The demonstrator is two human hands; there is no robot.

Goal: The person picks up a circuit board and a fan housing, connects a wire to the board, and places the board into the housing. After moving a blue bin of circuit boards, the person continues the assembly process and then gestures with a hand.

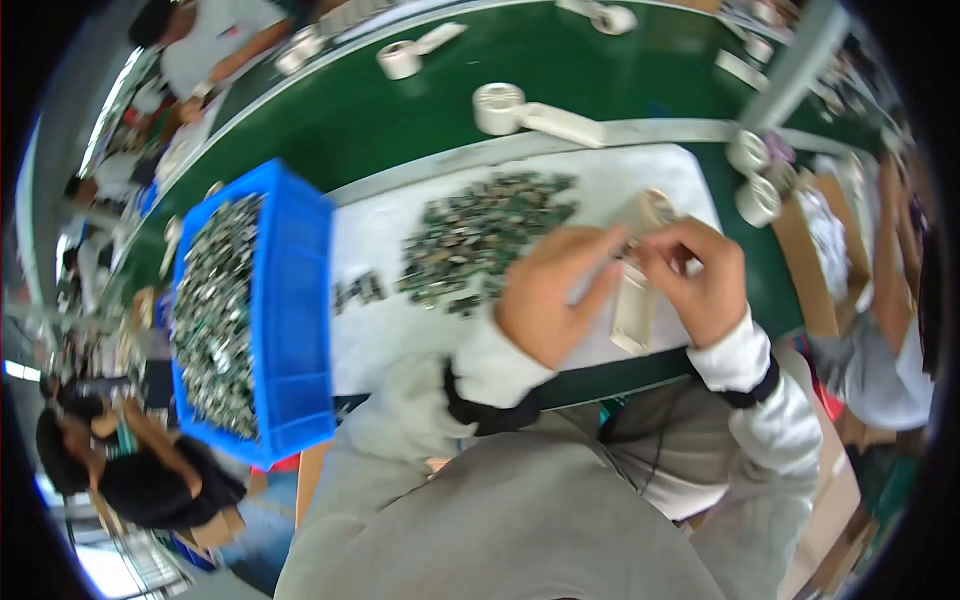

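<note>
My left hand (555, 300) and my right hand (705, 283) meet over a white plastic housing (632, 322) on the right part of the white work mat. The housing has a round head and a long, hollow handle, partly covered by my hands. Both hands are closed, with thumbs and forefingers pinched close together at the joint between head and handle. Whatever small piece is between the fingertips is blurred and cannot be made out. Left of my hands lies a heap of small green circuit boards (480, 235), with a few loose boards (360, 290) beside it.
A blue bin (295, 320) full of small circuit boards stands left of the mat (370, 350). Beyond, a green conveyor belt (340, 130) carries white housings (500, 108). At right are more round-headed housings (758, 200) and a cardboard box (815, 255). Other people sit on both sides.
</note>
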